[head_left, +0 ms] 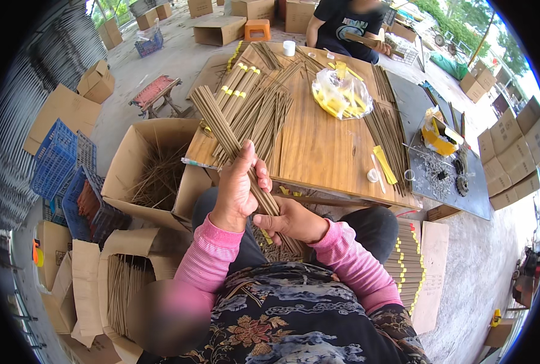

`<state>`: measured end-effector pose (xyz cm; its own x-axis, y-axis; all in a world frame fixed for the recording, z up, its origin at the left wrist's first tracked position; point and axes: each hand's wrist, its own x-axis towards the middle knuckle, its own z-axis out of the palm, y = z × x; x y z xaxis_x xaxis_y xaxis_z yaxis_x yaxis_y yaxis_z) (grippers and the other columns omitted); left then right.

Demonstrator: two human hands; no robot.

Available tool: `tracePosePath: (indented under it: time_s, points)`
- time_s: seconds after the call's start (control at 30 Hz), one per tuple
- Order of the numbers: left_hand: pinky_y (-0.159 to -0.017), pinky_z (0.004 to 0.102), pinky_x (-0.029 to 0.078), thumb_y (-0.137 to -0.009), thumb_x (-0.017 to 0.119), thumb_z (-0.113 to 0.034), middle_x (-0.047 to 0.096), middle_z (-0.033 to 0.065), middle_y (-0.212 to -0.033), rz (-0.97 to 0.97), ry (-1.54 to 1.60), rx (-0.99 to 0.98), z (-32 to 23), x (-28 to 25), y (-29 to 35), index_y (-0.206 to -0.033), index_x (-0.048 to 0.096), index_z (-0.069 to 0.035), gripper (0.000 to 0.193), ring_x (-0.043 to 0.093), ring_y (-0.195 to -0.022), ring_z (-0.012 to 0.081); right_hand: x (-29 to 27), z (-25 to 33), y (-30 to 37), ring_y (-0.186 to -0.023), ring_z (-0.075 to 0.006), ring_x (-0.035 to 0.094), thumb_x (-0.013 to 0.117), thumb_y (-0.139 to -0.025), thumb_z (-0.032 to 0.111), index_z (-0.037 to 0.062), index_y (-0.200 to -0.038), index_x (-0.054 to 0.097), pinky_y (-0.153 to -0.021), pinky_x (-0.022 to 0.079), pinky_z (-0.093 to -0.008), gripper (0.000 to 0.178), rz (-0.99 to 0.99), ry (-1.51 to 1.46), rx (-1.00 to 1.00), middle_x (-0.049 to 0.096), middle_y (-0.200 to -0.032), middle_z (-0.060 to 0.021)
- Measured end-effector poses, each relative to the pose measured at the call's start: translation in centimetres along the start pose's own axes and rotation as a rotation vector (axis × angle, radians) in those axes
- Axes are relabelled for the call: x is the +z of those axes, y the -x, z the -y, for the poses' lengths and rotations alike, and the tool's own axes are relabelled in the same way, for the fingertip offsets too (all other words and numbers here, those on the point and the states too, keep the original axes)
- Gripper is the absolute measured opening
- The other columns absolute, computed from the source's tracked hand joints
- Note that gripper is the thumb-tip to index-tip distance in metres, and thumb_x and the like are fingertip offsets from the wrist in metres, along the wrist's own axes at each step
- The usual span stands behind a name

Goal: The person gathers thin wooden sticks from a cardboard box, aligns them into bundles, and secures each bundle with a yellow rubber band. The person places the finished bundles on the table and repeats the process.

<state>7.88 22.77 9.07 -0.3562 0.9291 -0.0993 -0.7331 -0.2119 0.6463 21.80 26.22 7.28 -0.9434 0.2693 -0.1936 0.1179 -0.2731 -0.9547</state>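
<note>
A bundle of thin brown incense sticks [218, 124] slants across my lap, its far end over the table edge. My left hand [236, 188] is closed around the middle of the bundle, thumb along the top. Lower down, my right hand [294, 219] grips the same sticks near their near end. A bit of yellow band [265, 235] shows beneath the right fingers; how far it goes round is hidden. Just beyond the hands, loose incense sticks [258, 124] lie fanned on the wooden table [309, 151], beside finished bundles with yellow bands [236, 85].
On the table are a plastic bag of yellow strips [341, 94] and a flat yellow strip [385, 165]. A carton of sticks [151, 136] stands left, another [127, 291] nearer. Banded bundles [406, 261] lie at lower right. Across the table sits another person [349, 27] holding sticks.
</note>
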Motion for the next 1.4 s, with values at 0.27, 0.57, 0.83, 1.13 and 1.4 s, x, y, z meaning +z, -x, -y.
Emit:
tracePosePath:
  time_s: [0.27,0.57,0.83,1.13,1.4]
  points:
    - [-0.042,0.0282,0.044,-0.079,0.064,-0.038,0.052,0.0055,-0.056,-0.067,-0.06,0.104,-0.7,-0.6,-0.1,-0.069,0.048,-0.009,0.034,0.05,-0.045,0.0153,0.1,1.0,0.3,-0.064,-0.02,0.056,0.07,-0.073,0.026,0.0011,-0.083,0.06,-0.059,0.045,-0.0305,0.029,-0.549,0.648,-0.394,0.056,-0.073,-0.0104]
    - [-0.043,0.0293,0.044,-0.079,0.063,-0.038,0.053,0.007,-0.057,-0.075,-0.08,0.116,-0.1,-1.1,-0.4,-0.07,0.049,-0.007,0.036,0.051,-0.045,0.0171,0.8,1.9,0.0,-0.062,-0.0289,0.058,0.062,-0.07,0.013,0.0038,-0.073,0.06,-0.055,0.047,-0.0367,0.01,-0.641,0.988,-0.552,0.057,-0.067,-0.0121]
    - [-0.043,0.0296,0.045,-0.079,0.063,-0.04,0.053,0.0073,-0.057,-0.07,-0.093,0.125,-0.3,-1.0,-0.5,-0.068,0.051,-0.006,0.038,0.051,-0.046,0.0173,0.7,2.0,-0.6,-0.057,-0.028,0.056,0.06,-0.068,0.01,0.0048,-0.067,0.056,-0.051,0.046,-0.0369,0.006,-0.675,1.153,-0.621,0.055,-0.061,-0.0105]
    - [-0.051,0.0277,0.044,-0.08,0.06,-0.043,0.051,0.0044,-0.059,-0.15,0.013,0.187,-3.2,-2.8,-1.4,-0.068,0.043,-0.015,0.035,0.05,-0.052,0.0144,0.2,2.0,0.2,-0.053,-0.0251,0.054,0.058,-0.065,0.006,0.0046,-0.063,0.049,-0.048,0.045,-0.0341,0.009,-0.636,1.312,-0.692,0.05,-0.057,-0.0086]
    - [-0.05,0.0277,0.044,-0.078,0.064,-0.039,0.053,0.002,-0.059,-0.315,0.068,0.396,-8.5,-8.6,-2.9,-0.067,0.045,-0.015,0.033,0.05,-0.051,0.0129,-4.2,0.5,4.4,-0.055,-0.0261,0.054,0.06,-0.065,0.003,0.0049,-0.064,0.053,-0.05,0.045,-0.0336,0.008,-0.483,1.281,-0.482,0.052,-0.06,-0.0086]
